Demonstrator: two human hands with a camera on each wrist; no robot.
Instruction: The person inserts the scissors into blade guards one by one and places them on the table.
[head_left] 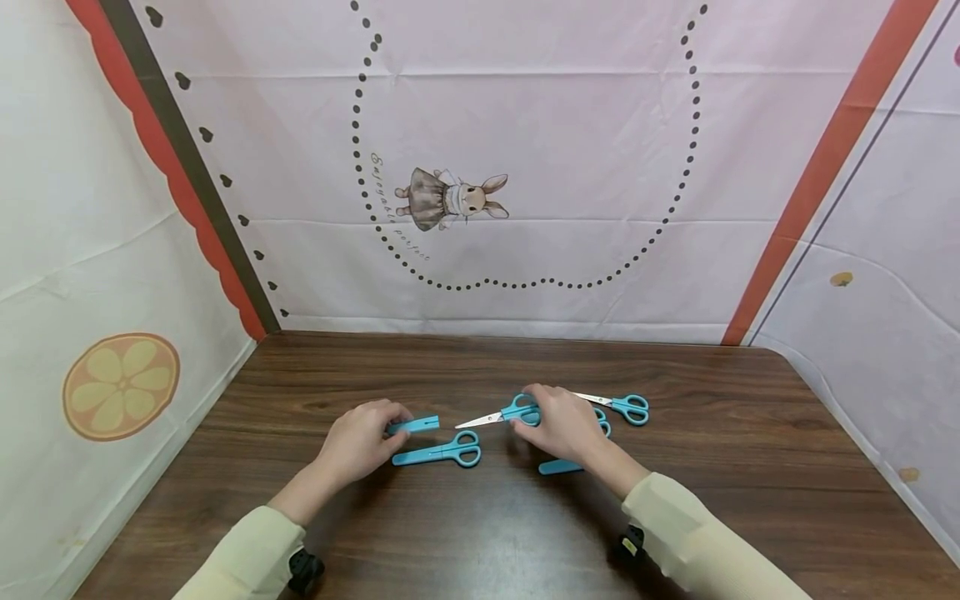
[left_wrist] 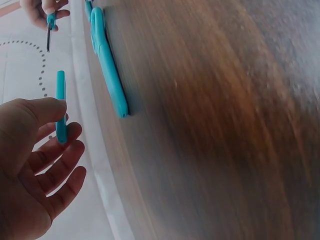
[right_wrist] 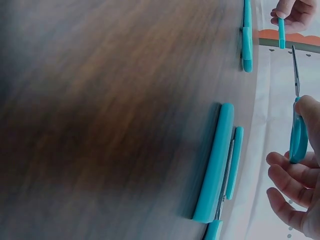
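Note:
My left hand [head_left: 360,440] pinches a light-blue scissor sheath [head_left: 425,423] between thumb and fingers; its free end points right. My right hand [head_left: 564,427] holds a pair of scissors [head_left: 510,412] by the blue handles, with the closed silver blades aimed left at the sheath. A small gap separates blade tip and sheath, and both are raised off the table in the wrist views. Just below them, a pair of sheathed scissors [head_left: 431,454] lies on the table.
Beneath and beside my right hand lie a loose blue sheath [head_left: 558,467] and partly hidden scissor handles [head_left: 604,428]. Farther right rest bare-bladed scissors [head_left: 617,404]. The brown wood table [head_left: 465,533] is bordered by printed cloth walls [head_left: 585,167].

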